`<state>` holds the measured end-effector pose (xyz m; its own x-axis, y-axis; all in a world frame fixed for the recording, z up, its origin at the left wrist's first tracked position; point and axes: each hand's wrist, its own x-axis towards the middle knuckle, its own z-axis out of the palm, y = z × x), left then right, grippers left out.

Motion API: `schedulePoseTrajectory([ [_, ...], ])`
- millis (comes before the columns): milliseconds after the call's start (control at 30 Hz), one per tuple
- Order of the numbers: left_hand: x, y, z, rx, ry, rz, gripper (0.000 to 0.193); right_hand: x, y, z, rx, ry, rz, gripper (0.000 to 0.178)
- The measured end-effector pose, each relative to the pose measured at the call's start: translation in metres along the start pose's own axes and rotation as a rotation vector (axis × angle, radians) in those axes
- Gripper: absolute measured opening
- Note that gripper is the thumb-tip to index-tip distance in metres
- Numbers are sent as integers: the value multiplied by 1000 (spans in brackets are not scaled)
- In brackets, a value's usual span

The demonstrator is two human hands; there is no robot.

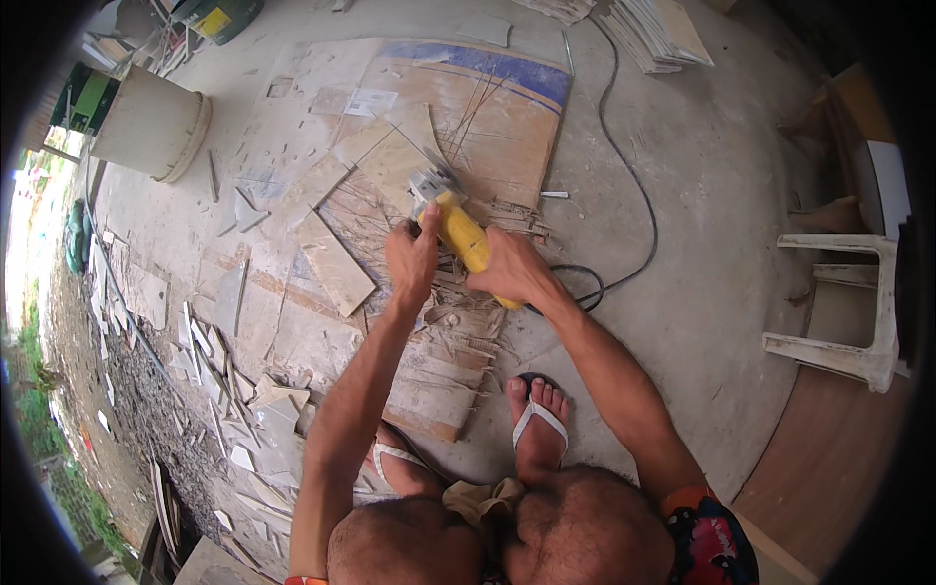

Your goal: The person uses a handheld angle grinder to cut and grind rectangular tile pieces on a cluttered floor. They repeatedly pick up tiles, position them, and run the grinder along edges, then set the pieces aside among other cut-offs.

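Note:
A yellow angle grinder (464, 237) with a grey metal head is in both my hands. My left hand (413, 257) is closed near the head, its thumb up against the tool. My right hand (514, 265) wraps around the yellow body farther back. Beneath the grinder's head lies a beige tile (390, 161) with a curved edge on its right side. The disc is hidden, so I cannot tell whether it touches the tile. Beside my left hand lies a rectangular tile offcut (334, 263). All of this rests on a scored, dusty cardboard sheet (531, 107).
A dark power cord (651, 210) loops across the concrete on the right. Broken tile shards (283, 414) litter the lower left. A dirty white bucket (151, 122) lies at the far left, stacked tiles (663, 34) at the back, and a white plastic stool (877, 312) at the right.

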<state>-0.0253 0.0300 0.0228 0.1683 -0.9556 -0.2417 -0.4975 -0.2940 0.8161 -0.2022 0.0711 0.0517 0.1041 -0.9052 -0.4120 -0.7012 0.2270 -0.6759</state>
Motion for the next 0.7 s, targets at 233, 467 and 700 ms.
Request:
schedulePoseTrajectory([
  [233,-22,1,8,-26,39,56,75,-18,15,7,-1,41,-42,56],
  [467,-25,-4,10,-78,37,31,70,-22,14,5,3,25,-9,56],
  [700,-10,-15,11,-117,33,132,72,-14,18,11,17,37,-29,57],
])
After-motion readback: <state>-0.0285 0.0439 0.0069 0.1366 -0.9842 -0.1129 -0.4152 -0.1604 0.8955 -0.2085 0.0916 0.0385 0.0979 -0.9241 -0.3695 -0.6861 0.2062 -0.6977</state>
